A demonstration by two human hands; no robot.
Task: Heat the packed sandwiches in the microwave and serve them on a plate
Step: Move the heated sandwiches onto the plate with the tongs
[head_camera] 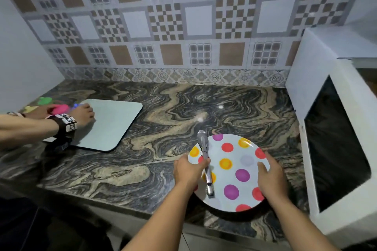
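1. The marbled worktop [163, 120] carries everything here, and the white microwave [318, 108] stands at its right end with its dark door closed.
2. A pale cutting board [114, 124] lies at the left, where another person's hand [83, 115] rests on its corner; some coloured objects lie beside it, too blurred to name.
3. The dotted plate [232, 171] sits near the front edge of the worktop, just beside the microwave.
4. Metal tongs [205, 157] lie across the left part of the plate.
5. The left hand [188, 171] grasps the tongs, with its fingers curled around the handle and the plate rim.
6. The right hand [269, 177] lies on the right rim with the fingers spread and relaxed, only steadying the plate.
7. I judge this step to be setting out the serving plate; the packed sandwiches are not in view, so the next move calls for finding them or opening the microwave door.
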